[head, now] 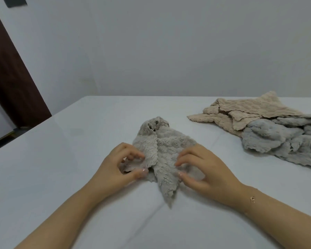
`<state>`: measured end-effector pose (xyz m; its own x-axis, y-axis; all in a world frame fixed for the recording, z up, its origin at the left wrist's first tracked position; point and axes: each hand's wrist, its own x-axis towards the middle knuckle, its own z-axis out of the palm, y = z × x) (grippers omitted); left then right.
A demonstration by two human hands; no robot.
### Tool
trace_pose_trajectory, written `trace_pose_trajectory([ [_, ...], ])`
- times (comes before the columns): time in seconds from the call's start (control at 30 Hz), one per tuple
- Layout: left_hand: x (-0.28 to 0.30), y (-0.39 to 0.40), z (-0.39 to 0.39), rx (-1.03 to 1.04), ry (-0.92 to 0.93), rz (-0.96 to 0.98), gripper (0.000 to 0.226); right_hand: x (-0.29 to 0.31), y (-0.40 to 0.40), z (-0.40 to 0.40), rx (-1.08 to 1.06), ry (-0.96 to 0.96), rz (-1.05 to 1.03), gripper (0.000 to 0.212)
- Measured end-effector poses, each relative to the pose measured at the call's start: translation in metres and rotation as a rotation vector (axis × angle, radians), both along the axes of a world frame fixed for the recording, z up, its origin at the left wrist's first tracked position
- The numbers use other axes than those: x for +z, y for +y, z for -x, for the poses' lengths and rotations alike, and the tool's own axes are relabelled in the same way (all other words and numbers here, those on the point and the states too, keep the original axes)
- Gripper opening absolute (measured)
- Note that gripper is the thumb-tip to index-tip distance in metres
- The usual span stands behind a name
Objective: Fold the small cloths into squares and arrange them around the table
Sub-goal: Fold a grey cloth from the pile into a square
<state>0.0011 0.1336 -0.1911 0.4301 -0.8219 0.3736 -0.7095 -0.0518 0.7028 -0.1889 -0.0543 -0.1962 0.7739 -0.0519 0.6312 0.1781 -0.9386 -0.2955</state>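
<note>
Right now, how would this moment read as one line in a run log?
stage: fold not begun | left hand and right hand: pinch rumpled grey fleece cloth | beige and blue-grey fleece cloths: unfolded heap, far right

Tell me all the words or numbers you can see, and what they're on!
There are none to read in this picture.
The grey cloth held by the left hand and the right hand shows no label or tag.
The beige cloths and blue-grey cloths show no print.
The bracelet charm is too small to read.
</note>
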Motion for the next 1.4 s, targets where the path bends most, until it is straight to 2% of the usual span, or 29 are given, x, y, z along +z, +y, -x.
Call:
trace_pose_trajectory([
  [0.13, -0.006, -0.007, -0.009, 0.082, -0.089, -0.024, 0.015, -0.001, 0.018, 0.006, 0.129, 0.200, 0.172, 0.043],
  [0.2, -0.008, -0.007, -0.010, 0.111, -0.058, -0.042, 0.016, -0.003, 0.018, 0.002, 0.144, 0.245, 0.139, 0.040],
  [0.37, -0.002, 0.006, -0.018, 0.332, 0.251, 0.104, 0.007, -0.004, 0.020, -0.002, 0.122, 0.181, 0.128, 0.020],
  [0.43, 0.002, 0.013, -0.022, 0.428, 0.394, 0.169, 0.007, -0.002, 0.020, 0.000, 0.092, 0.166, 0.053, 0.018],
  [0.5, 0.003, 0.022, -0.021, 0.505, 0.412, 0.177, 0.014, -0.001, 0.019, 0.005, 0.029, 0.142, -0.049, 0.021],
  [0.63, 0.000, 0.047, -0.008, 0.548, 0.268, 0.122, 0.028, -0.002, 0.021, 0.024, 0.014, 0.103, -0.077, 0.015],
  [0.77, -0.004, 0.079, 0.011, 0.500, 0.185, 0.037, 0.021, 0.001, 0.014, 0.050, 0.103, 0.151, -0.050, 0.019],
  [0.9, -0.004, 0.092, 0.017, 0.515, -0.042, 0.000, 0.019, 0.007, 0.013, 0.058, 0.219, 0.184, -0.337, 0.028],
  [0.97, 0.004, 0.090, 0.013, 0.516, -0.210, -0.010, 0.018, 0.008, 0.013, 0.051, 0.131, 0.082, -0.520, 0.029],
  [1.03, 0.017, 0.077, 0.006, 0.386, -0.365, -0.039, 0.024, 0.005, 0.009, 0.043, -0.047, -0.010, -0.635, 0.020],
  [1.1, 0.029, 0.052, 0.001, 0.217, -0.381, -0.080, 0.019, 0.003, 0.005, 0.038, -0.190, 0.002, -0.647, 0.011],
  [1.2, 0.035, 0.005, -0.015, 0.097, -0.390, -0.110, 0.011, 0.000, -0.002, 0.029, -0.336, 0.062, -0.660, 0.006],
  [1.33, 0.028, -0.041, -0.045, -0.016, -0.385, -0.304, 0.033, 0.000, -0.015, -0.001, -0.463, 0.134, -0.636, 0.028],
  [1.4, 0.018, -0.052, -0.053, -0.018, -0.386, -0.319, 0.035, 0.000, -0.019, -0.016, -0.478, 0.178, -0.588, 0.037],
])
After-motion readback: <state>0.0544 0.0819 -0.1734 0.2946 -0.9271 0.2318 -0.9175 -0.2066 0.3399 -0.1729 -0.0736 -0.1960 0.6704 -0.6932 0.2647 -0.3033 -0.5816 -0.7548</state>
